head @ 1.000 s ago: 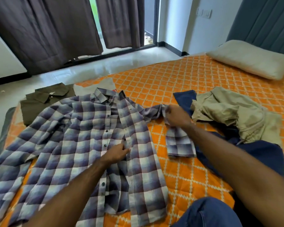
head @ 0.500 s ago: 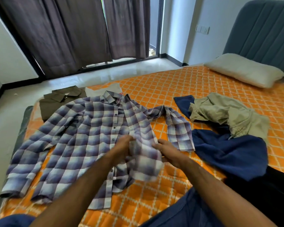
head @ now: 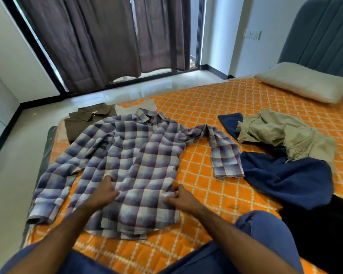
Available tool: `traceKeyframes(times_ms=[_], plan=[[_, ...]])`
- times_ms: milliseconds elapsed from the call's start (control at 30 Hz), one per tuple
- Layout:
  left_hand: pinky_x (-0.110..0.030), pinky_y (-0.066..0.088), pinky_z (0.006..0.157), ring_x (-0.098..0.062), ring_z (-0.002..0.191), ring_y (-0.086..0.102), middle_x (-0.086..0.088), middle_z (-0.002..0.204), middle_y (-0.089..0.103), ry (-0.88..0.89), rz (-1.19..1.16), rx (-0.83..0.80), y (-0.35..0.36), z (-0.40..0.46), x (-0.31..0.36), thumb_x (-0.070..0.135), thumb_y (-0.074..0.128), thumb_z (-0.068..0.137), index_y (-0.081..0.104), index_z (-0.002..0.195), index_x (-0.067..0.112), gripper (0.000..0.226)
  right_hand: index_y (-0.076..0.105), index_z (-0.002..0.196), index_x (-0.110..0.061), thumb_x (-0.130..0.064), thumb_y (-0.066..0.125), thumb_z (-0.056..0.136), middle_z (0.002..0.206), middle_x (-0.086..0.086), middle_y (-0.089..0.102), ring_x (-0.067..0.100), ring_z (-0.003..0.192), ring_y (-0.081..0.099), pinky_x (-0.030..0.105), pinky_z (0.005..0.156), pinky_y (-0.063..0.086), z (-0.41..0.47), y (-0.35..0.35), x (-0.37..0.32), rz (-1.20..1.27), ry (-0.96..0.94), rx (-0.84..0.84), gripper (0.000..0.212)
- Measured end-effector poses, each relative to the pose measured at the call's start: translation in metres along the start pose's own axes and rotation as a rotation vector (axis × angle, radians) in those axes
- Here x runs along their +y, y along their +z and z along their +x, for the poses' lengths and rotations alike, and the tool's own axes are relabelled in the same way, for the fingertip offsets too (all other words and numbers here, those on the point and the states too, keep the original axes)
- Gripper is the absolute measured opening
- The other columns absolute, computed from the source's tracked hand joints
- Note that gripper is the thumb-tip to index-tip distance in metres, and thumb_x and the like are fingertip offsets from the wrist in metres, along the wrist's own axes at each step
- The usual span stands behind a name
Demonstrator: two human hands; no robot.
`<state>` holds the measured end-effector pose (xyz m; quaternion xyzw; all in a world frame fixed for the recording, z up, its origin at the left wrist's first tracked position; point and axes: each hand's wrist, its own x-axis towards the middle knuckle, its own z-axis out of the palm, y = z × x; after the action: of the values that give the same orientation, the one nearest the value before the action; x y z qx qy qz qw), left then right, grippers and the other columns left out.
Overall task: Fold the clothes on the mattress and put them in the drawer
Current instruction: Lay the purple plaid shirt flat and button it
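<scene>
A blue and white plaid shirt [head: 135, 155] lies spread on the orange quilted mattress [head: 206, 169], back side up, with one sleeve stretched left and the other bent to the right. My left hand [head: 102, 192] presses flat on the lower middle of the shirt. My right hand [head: 181, 198] rests on the shirt's right edge, fingers loosely bent against the cloth. A folded brown shirt [head: 87, 119] lies at the far left corner of the mattress, with a pale folded garment [head: 135, 106] beside it. No drawer is in view.
A khaki garment [head: 281, 133] lies crumpled on a dark blue one [head: 285, 178] at the right. A pillow [head: 305, 84] sits by the grey headboard [head: 323, 36]. Dark curtains [head: 99, 40] hang over a glass door beyond the tiled floor. My knees in blue trousers [head: 265, 230] are at the bottom.
The shirt's right front panel was lifted and turned; the shirt now lies flat with no buttons showing. Both hands came down onto its lower part.
</scene>
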<state>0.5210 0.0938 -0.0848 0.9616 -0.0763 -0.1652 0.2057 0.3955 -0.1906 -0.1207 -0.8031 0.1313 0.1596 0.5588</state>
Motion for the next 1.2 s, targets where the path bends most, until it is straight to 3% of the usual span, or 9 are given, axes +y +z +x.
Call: traceKeyframes(times_ms=[67, 200, 333, 433, 633, 767, 967, 1100, 1200], plan=[[-0.034, 0.048, 0.092, -0.023, 0.117, 0.053, -0.007, 0.134, 0.050, 0.178, 0.103, 0.088, 0.013, -0.007, 0.008, 0.031, 0.070, 0.090, 0.044, 0.137, 0.017, 0.055, 0.049, 0.138, -0.030, -0.060, 0.077, 0.078, 0.132, -0.012, 0.064, 0.011, 0.116, 0.064, 0.034, 0.097, 0.056, 0.005, 0.013, 0.005, 0.017, -0.006, 0.055, 0.073], [-0.027, 0.045, 0.090, -0.010, 0.115, 0.047, 0.010, 0.134, 0.043, 0.518, 0.230, -0.106, 0.027, -0.015, 0.047, 0.062, 0.062, 0.087, 0.041, 0.135, 0.036, 0.059, 0.066, 0.119, -0.017, -0.023, 0.069, 0.092, 0.112, 0.003, 0.072, 0.017, 0.097, 0.069, 0.043, 0.090, 0.059, 0.005, 0.008, -0.004, -0.010, -0.023, 0.122, 0.027], [-0.036, 0.043, 0.101, -0.016, 0.123, 0.041, 0.006, 0.144, 0.035, 0.625, 0.442, -0.344, 0.049, -0.017, 0.069, 0.091, 0.045, 0.071, 0.032, 0.145, 0.031, 0.096, 0.061, 0.104, -0.007, -0.009, 0.065, 0.096, 0.081, 0.009, 0.062, 0.017, 0.058, 0.062, 0.032, 0.052, 0.057, -0.008, -0.035, -0.009, 0.063, 0.113, 0.094, 0.009], [-0.042, 0.041, 0.107, -0.018, 0.131, 0.036, 0.007, 0.149, 0.028, 0.665, 0.404, -0.386, 0.063, -0.017, 0.066, 0.091, 0.049, 0.070, 0.028, 0.146, 0.032, 0.099, 0.056, 0.104, -0.007, -0.008, 0.064, 0.096, 0.074, 0.012, 0.058, 0.017, 0.048, 0.058, 0.030, 0.045, 0.054, -0.023, -0.082, -0.003, -0.074, 0.185, 0.061, 0.011], [-0.047, 0.033, 0.113, -0.022, 0.144, 0.023, 0.006, 0.161, 0.014, 0.631, 0.473, -0.361, 0.082, -0.027, 0.060, 0.070, 0.061, 0.082, 0.021, 0.150, 0.035, 0.087, 0.050, 0.118, -0.013, -0.017, 0.074, 0.083, 0.118, 0.009, 0.065, 0.026, 0.091, 0.066, 0.032, 0.070, 0.058, -0.032, -0.127, 0.036, -0.640, 0.302, 0.155, 0.043], [-0.036, 0.037, 0.100, -0.018, 0.120, 0.035, 0.004, 0.142, 0.033, 0.794, 0.653, -0.251, 0.082, -0.052, 0.063, 0.082, 0.054, 0.077, 0.030, 0.142, 0.029, 0.088, 0.048, 0.133, -0.016, -0.027, 0.066, 0.085, 0.132, 0.009, 0.050, 0.032, 0.117, 0.052, 0.044, 0.095, 0.046, -0.031, -0.092, 0.038, -1.170, -0.009, 0.406, 0.053], [-0.040, 0.046, 0.090, -0.024, 0.102, 0.049, -0.006, 0.129, 0.049, 0.796, 0.855, -0.260, 0.086, -0.078, 0.071, 0.044, 0.065, 0.086, 0.037, 0.134, 0.021, 0.061, 0.052, 0.109, -0.025, -0.032, 0.067, 0.095, 0.111, -0.004, 0.055, 0.015, 0.095, 0.060, 0.032, 0.085, 0.054, -0.021, -0.018, 0.015, -0.648, -0.139, -0.122, 0.021], [-0.040, 0.045, 0.089, -0.023, 0.103, 0.052, -0.004, 0.128, 0.050, 0.757, 0.790, -0.258, 0.088, -0.083, 0.066, 0.034, 0.061, 0.090, 0.044, 0.127, 0.023, 0.042, 0.053, 0.105, -0.029, -0.033, 0.064, 0.095, 0.101, -0.009, 0.059, 0.010, 0.088, 0.059, 0.039, 0.087, 0.058, -0.013, -0.007, 0.029, -0.599, -0.124, -0.012, 0.016], [-0.032, 0.051, 0.081, -0.011, 0.090, 0.054, 0.003, 0.113, 0.056, 0.589, 0.405, -0.277, 0.091, -0.078, 0.064, 0.039, 0.056, 0.091, 0.046, 0.114, 0.031, 0.026, 0.055, 0.107, -0.028, -0.024, 0.056, 0.101, 0.102, -0.010, 0.060, 0.006, 0.088, 0.060, 0.034, 0.088, 0.058, -0.016, -0.002, 0.028, -0.489, -0.199, 0.060, 0.007]])
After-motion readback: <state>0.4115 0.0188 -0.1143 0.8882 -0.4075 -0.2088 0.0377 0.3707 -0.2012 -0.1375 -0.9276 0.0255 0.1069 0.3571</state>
